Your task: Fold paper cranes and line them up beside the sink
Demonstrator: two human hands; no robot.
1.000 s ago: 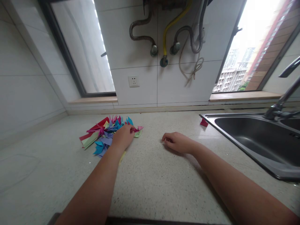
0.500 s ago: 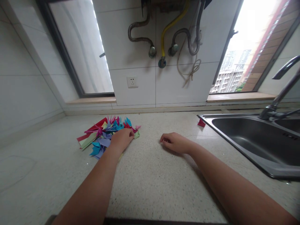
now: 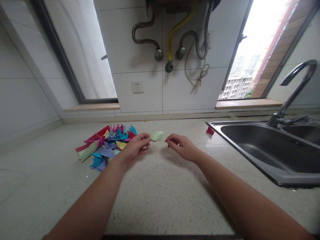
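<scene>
The pale green folded paper (image 3: 157,136) is above the middle of the counter (image 3: 160,200), its left end pinched between the thumb and fingers of your left hand (image 3: 137,146). Just right of it, your right hand (image 3: 183,147) has its fingers loosely curled around nothing visible, though whether their tips meet I cannot tell. Farther left lies a pile of colored folded papers (image 3: 107,153); far right, a red folded paper (image 3: 210,130) sits beside the sink (image 3: 287,177).
</scene>
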